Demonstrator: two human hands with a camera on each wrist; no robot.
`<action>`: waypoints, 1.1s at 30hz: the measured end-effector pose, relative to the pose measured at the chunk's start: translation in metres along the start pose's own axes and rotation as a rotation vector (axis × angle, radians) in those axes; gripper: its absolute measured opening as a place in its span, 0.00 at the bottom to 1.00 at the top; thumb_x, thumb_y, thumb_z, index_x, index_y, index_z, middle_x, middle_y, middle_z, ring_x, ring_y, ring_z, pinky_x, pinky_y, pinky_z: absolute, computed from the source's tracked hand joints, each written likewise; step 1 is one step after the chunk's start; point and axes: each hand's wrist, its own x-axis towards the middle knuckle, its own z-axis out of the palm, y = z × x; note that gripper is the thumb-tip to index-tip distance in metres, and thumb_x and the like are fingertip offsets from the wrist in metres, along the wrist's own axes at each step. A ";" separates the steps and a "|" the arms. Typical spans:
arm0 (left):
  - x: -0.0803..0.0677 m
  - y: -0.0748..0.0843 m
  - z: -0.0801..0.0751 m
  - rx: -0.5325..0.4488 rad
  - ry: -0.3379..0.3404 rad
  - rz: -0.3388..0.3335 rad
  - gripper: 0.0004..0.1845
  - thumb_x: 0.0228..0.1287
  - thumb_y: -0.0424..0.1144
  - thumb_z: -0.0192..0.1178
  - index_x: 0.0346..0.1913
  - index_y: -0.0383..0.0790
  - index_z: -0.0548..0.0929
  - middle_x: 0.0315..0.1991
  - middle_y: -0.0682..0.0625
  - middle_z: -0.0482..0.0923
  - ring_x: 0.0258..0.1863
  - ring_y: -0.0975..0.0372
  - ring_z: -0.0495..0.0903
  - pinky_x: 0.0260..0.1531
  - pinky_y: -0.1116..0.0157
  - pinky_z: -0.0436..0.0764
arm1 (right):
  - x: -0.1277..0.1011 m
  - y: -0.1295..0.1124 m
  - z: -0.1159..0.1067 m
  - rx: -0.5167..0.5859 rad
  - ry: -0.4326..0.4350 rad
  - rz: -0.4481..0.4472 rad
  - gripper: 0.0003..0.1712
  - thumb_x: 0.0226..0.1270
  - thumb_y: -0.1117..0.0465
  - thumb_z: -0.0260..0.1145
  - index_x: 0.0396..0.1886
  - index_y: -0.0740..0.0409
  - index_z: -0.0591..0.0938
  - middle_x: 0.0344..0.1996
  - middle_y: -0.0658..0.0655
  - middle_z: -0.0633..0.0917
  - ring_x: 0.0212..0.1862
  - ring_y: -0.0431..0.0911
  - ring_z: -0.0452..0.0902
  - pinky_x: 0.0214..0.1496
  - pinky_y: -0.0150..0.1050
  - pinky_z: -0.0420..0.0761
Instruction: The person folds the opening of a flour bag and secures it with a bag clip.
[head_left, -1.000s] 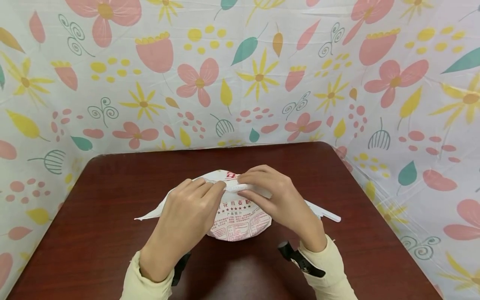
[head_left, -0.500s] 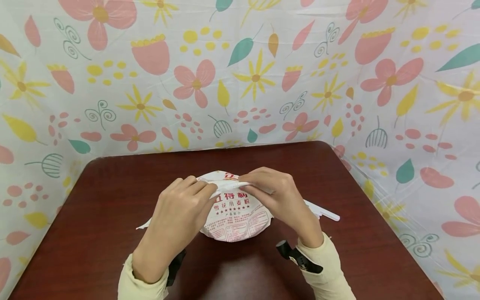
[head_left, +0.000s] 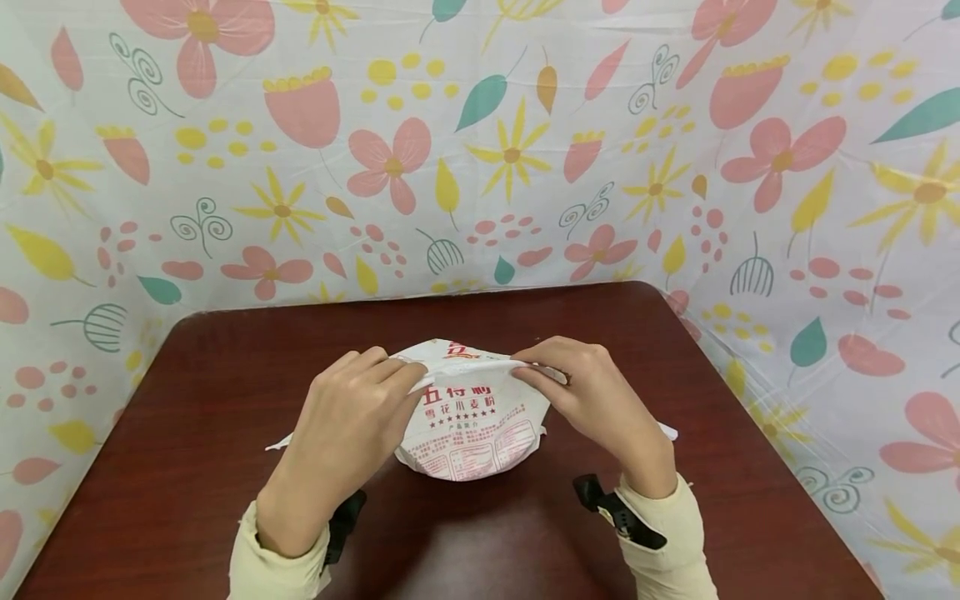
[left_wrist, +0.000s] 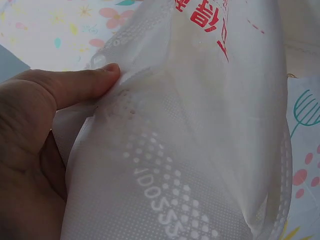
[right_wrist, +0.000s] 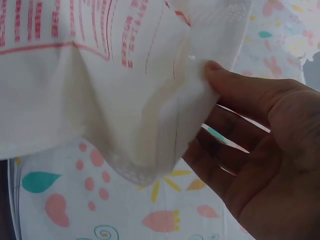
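A white flour bag (head_left: 472,433) with red Chinese print stands in the middle of the head view, its mouth folded over along the top. My left hand (head_left: 356,429) pinches the left end of that folded edge. At its right end the thumb and fingers of my right hand (head_left: 600,400) grip the fabric. In the left wrist view the thumb of the left hand (left_wrist: 45,120) presses on the bag's white, dotted cloth (left_wrist: 200,155). The right wrist view has the right hand (right_wrist: 265,135) pinching a translucent edge of the bag (right_wrist: 125,95).
The bag is on a dark red-brown table (head_left: 225,358). A white stick-like end (head_left: 667,431) shows beyond my right wrist, mostly hidden. Left of the bag a thin white tip (head_left: 277,443) pokes out. A flower-patterned curtain (head_left: 480,167) surrounds the table's back and sides.
My hands have moved apart, the left one a little left and the right one to the right. The folded edge is now stretched between them, and more red print shows.
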 end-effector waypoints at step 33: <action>0.021 0.035 -0.007 0.141 -0.087 -0.053 0.17 0.55 0.31 0.68 0.50 0.37 0.84 0.36 0.46 0.85 0.34 0.51 0.78 0.39 0.55 0.73 | -0.006 0.007 -0.011 -0.018 -0.035 0.085 0.07 0.58 0.66 0.75 0.37 0.54 0.91 0.32 0.44 0.88 0.32 0.33 0.80 0.34 0.25 0.76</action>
